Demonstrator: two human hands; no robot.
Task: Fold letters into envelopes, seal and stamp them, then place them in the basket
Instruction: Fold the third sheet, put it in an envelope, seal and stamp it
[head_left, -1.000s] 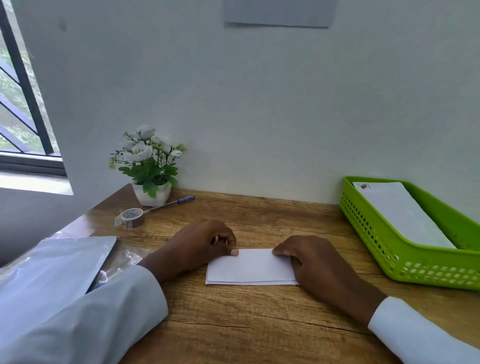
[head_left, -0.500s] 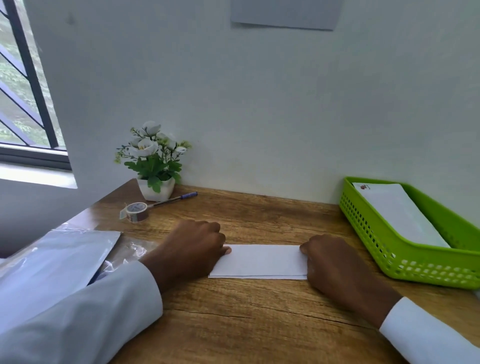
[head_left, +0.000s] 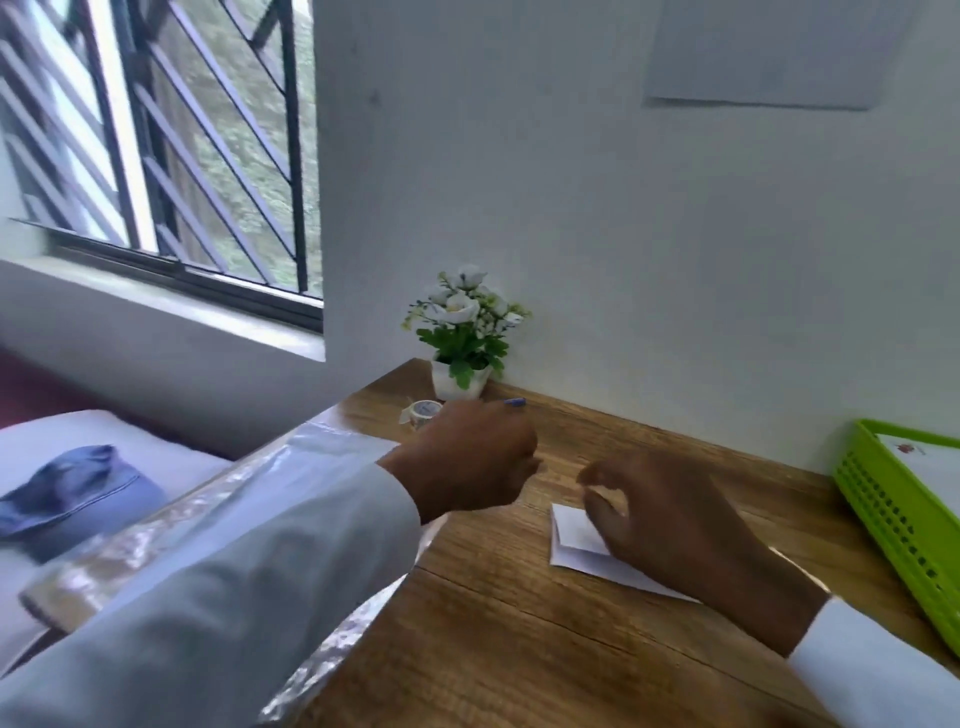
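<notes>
The left hand is seen at the centre of the frame, raised above the wooden desk, with its fingers curled inward; whether anything is held in it cannot be told, since only the back of the hand is shown. The right hand is placed just right of centre, resting on the folded letter; its fingers are loosely bent, and thumb and forefinger are arched above the paper's upper edge, so a firm grip cannot be confirmed. The letter is laid flat on the desk, its left end exposed, the rest covered by the hand and wrist. Both arms are clothed in pale sleeves.

Just beyond the left hand, a roll of tape and the blue tip of a pen are partly hidden by the knuckles. Behind them, against the wall, a small white pot of white flowers is set. At the right edge of the frame the green basket is seen, with a white envelope lying inside it. A clear plastic sleeve is spread over the desk's left edge, under the left forearm. At lower left a blue cloth is lying on a white surface. A barred window fills the upper left.
</notes>
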